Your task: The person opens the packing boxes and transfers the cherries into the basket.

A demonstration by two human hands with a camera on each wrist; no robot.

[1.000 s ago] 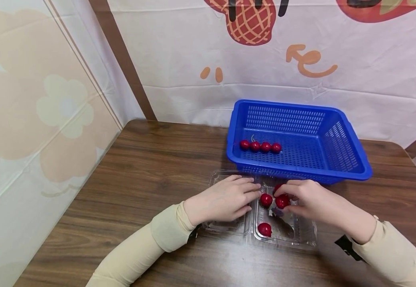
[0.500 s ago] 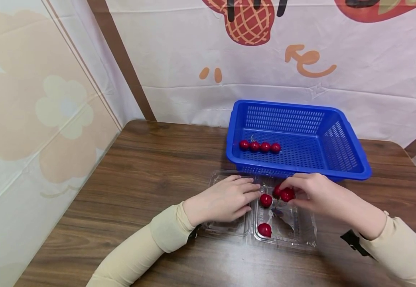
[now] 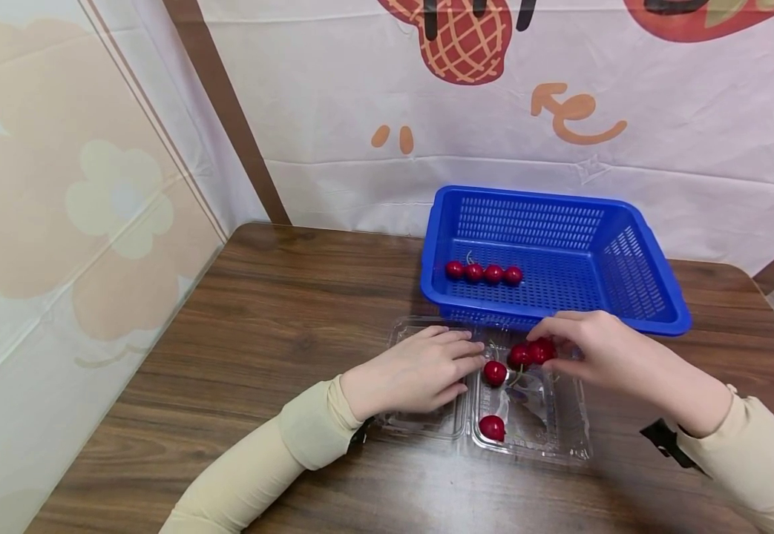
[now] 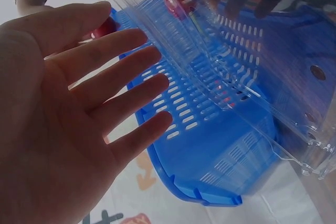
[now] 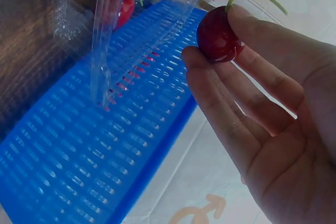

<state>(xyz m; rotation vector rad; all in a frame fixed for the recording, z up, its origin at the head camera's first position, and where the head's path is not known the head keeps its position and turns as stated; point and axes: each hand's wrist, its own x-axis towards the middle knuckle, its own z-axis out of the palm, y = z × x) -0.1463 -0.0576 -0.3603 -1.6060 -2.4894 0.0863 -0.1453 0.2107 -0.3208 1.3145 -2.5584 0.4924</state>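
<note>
A clear plastic clamshell box [image 3: 540,449] lies unfolded on the table, its lid half [image 3: 456,432] to the left. My left hand [image 3: 420,371] rests over the lid half, fingers extended towards the hinge; in the left wrist view the left hand [image 4: 63,114] shows straight, spread fingers. Over the box's back right part, my right hand [image 3: 597,352] pinches a red cherry [image 3: 542,350] between thumb and fingertips. The right wrist view shows that cherry [image 5: 218,35] with a curved green stem. Beside it sits another cherry [image 3: 519,357]. Two more are a left cherry [image 3: 495,373] and a front cherry [image 3: 492,428].
Directly behind the box stands a blue plastic basket [image 3: 675,317] with slotted walls. A row of several cherries [image 3: 493,274] lies at its left side. The brown wooden table [image 3: 280,319] meets a printed white cloth [image 3: 333,185] at the back.
My right hand has shifted back and to the right with the pinched cherry, uncovering the cherry beside it. The left hand has stayed in place.
</note>
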